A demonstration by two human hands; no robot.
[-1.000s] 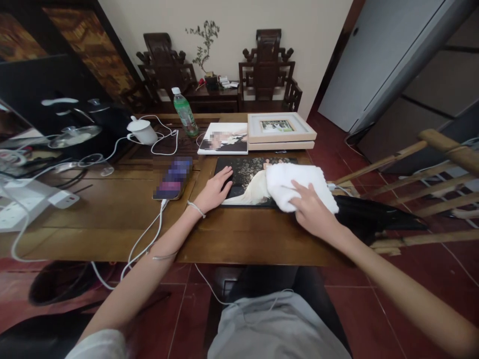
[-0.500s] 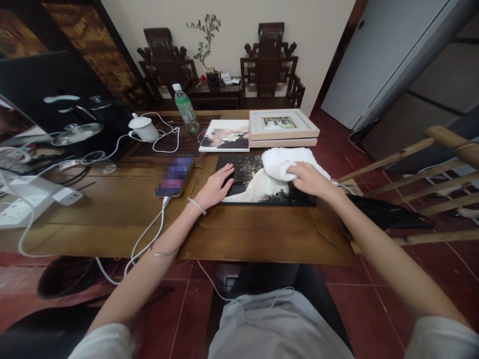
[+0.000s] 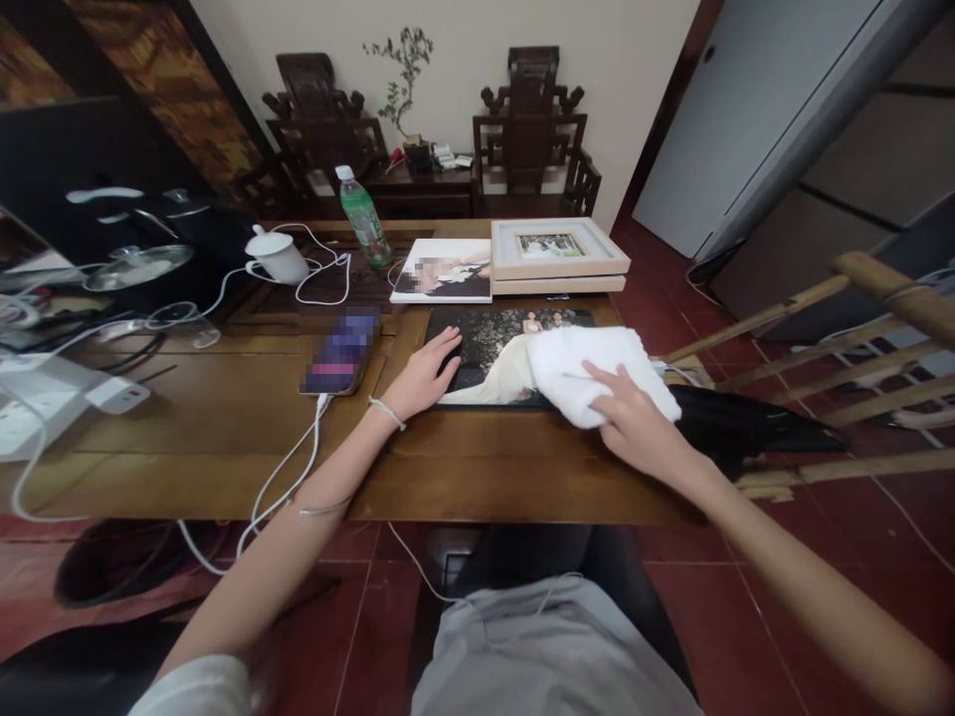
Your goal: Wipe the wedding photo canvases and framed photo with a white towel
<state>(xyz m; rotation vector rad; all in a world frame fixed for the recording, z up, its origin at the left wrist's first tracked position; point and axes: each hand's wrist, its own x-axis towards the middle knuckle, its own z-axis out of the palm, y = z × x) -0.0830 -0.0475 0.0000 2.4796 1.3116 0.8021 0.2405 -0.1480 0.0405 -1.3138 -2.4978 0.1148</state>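
Observation:
A dark photo print (image 3: 499, 348) lies flat on the wooden table (image 3: 224, 438) in front of me. My left hand (image 3: 424, 376) rests flat on its left edge, fingers stretched out, holding nothing. My right hand (image 3: 631, 423) presses down on a white folded cloth (image 3: 604, 373) that covers the print's right part, near its front corner. The fingers lie spread over the cloth.
Behind the print lie a white photo panel (image 3: 446, 270) and stacked pale picture frames (image 3: 558, 257). A phone (image 3: 339, 350) on a white cable lies left of my left hand. A green bottle (image 3: 359, 215), a white cup (image 3: 276, 257), a power strip (image 3: 52, 398) and a black bag (image 3: 746, 433) are around.
My right hand has slid the cloth from the print's far right corner back toward me to its near right part. My left hand has stayed on the left edge.

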